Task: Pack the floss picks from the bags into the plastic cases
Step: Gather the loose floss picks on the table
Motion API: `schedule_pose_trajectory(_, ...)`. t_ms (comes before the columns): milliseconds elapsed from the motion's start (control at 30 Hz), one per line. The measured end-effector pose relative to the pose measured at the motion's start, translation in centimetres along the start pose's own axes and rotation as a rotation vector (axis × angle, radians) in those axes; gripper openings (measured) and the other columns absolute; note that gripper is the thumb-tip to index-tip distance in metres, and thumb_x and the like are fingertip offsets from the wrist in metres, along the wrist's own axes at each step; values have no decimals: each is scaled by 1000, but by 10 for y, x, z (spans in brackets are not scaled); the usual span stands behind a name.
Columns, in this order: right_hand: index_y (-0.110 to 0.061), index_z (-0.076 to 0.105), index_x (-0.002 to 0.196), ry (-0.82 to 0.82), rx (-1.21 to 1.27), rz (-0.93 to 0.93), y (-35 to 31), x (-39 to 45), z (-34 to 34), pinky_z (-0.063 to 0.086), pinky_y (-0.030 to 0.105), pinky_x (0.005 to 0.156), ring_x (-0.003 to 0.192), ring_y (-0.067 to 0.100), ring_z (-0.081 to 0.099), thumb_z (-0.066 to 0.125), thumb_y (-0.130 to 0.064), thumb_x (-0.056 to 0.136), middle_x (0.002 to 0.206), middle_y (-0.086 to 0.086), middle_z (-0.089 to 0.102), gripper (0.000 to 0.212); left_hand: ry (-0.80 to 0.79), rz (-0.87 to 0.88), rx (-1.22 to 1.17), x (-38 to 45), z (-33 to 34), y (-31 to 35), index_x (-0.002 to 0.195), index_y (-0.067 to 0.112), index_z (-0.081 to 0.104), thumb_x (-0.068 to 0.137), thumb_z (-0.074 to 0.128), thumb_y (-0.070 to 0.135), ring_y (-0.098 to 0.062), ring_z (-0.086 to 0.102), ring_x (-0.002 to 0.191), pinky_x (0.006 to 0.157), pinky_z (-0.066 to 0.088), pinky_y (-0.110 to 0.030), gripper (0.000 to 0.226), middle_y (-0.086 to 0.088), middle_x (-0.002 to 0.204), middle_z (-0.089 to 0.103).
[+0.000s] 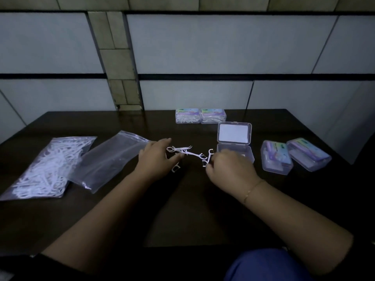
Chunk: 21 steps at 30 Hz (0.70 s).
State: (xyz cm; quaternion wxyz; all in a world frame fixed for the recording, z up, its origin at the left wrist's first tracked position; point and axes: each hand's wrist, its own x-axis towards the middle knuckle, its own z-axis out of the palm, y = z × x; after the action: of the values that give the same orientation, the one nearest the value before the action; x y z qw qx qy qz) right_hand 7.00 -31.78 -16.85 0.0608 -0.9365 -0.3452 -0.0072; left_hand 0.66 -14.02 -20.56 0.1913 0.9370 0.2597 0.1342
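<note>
Here my right hand (227, 169) pinches floss picks (206, 159), left hand (157, 157) relaxed over loose picks (179, 151); a tangle could scatter them beside the open case (235, 156).

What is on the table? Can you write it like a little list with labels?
full bag: floss picks inside, far left
empty bag: flat, beside it
loose floss picks: between the hands
open case: lid up
closed cases: two at back, two at right
left hand: gathering picks
right hand: pinching picks
</note>
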Motion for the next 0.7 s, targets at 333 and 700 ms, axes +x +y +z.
schedule_pose_trajectory(333,-17,53,126,-187,-67,35,-24,-7,15,47,35,84,106,24,52,56,-12,91,116,8,51,35,207,-9,36,-34,14,0,111,33,65,88,54,49,-15,32,123,86,18,-30,31,7,122,51)
schedule_pose_trajectory(700,-12,57,125,-78,-352,-74,-28,11,21,31,36,98,121,29,35,44,-22,95,130,10,43,34,163,-37,89,-31,16,-1,118,35,62,91,49,47,-17,32,120,91,22,-32,32,5,120,49)
